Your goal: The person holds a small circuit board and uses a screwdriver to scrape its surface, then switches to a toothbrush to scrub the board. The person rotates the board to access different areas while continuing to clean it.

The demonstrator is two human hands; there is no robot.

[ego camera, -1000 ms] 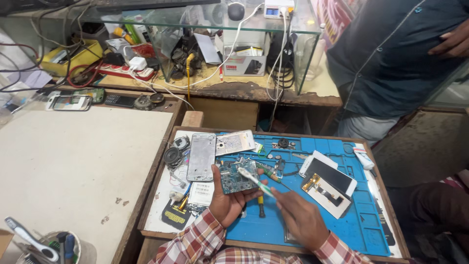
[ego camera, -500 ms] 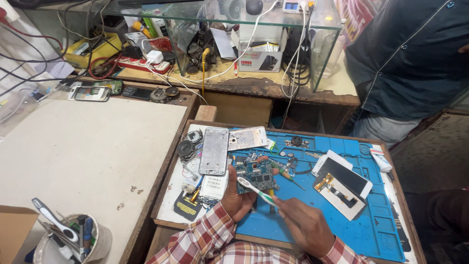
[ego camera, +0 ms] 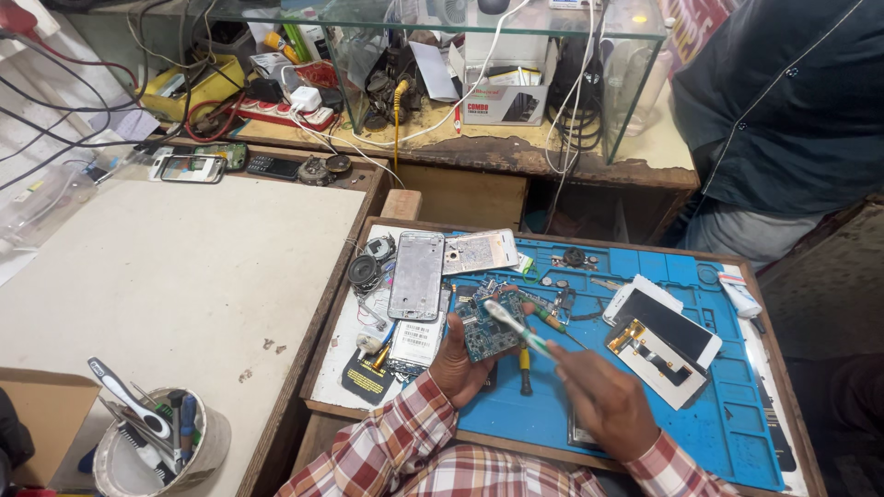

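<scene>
— What do we have in our hands?

— Our left hand (ego camera: 458,366) grips a small circuit board (ego camera: 488,333), bluish-green, crowded with tiny metal parts, tilted up just above the blue mat (ego camera: 727,405). Our right hand (ego camera: 603,403) is closed around a toothbrush (ego camera: 517,329), white and green, its head touching the board's upper edge.

— And around the board?

— On the table, just left of it, we see a silver phone frame (ego camera: 416,274) lying flat with a pale back plate (ego camera: 479,251) beside it. To the right a white phone (ego camera: 665,324) rests on the mat. A screwdriver (ego camera: 524,368) with a yellow handle lies between our hands.
</scene>
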